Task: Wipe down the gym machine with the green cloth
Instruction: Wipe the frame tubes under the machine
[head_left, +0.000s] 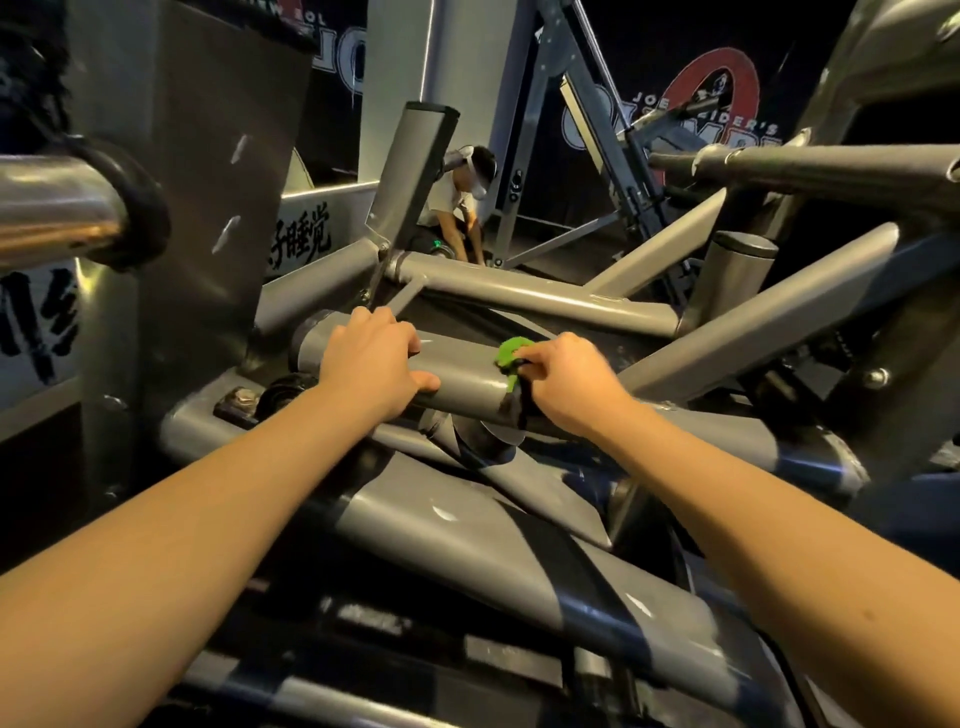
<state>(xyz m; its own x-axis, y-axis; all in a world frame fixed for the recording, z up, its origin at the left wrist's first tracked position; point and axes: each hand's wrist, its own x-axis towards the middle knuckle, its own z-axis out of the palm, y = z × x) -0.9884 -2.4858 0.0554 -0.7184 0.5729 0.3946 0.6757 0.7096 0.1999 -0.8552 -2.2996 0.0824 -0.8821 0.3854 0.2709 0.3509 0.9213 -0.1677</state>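
Running dim overall, sinking to near black at the top of the frame around the wall banner (711, 104). Glaring warm orange-white off the chrome bar (57, 208) at upper left. Picking up small white glints along the tubes of the gym machine (467, 387), centre and lower centre, hinting at light from above. Showing a dark band across the lower tube, shadow or strap unclear. Rendering the green cloth (511, 353) oversaturated against the grey. Bending straight tubes toward the edges, wide-angle. Smearing the bottom edge and lower left with blur; reading sharpest at centre. Leaving the background person (462, 197) soft and noisy.
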